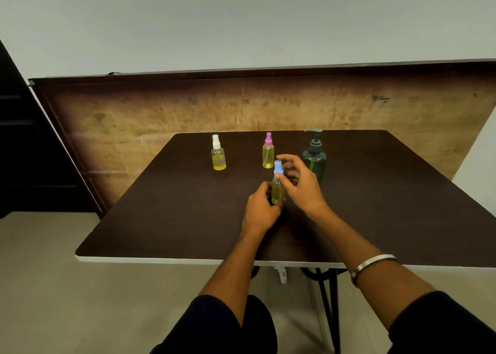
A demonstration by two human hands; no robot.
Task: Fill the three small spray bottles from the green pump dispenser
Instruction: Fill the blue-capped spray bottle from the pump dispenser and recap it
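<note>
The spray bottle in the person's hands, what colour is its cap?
Light blue cap, seen best in the head view.

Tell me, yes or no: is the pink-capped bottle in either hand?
No. The pink-capped bottle stands alone on the table, while the hands hold the blue-capped bottle.
</note>
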